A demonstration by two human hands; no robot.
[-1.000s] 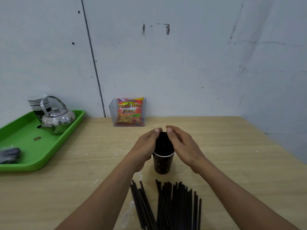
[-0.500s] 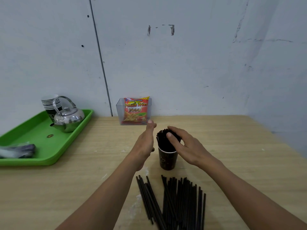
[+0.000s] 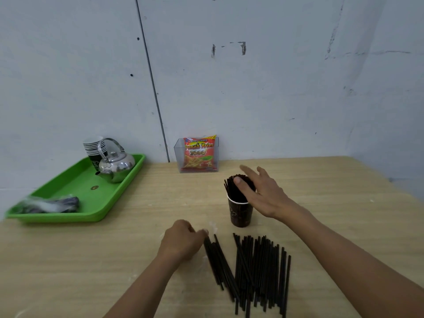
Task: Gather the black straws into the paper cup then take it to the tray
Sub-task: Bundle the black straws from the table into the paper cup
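Gathering is midway: the cup (image 3: 241,213), with the tray (image 3: 75,191) at its 10 o'clock, holds an upright bunch (image 3: 237,191) that the right hand (image 3: 266,196), fingers spread and straight, steadies with its thumb. The left hand (image 3: 181,239), at the cup's 8 o'clock, curls its fingers at the far ends of a small group of straws (image 3: 216,262); whether it pinches them yet I cannot tell. Next it probably must close on that group, lift it and stand it in the cup, with the bigger pile (image 3: 261,267) at 6 o'clock to follow.
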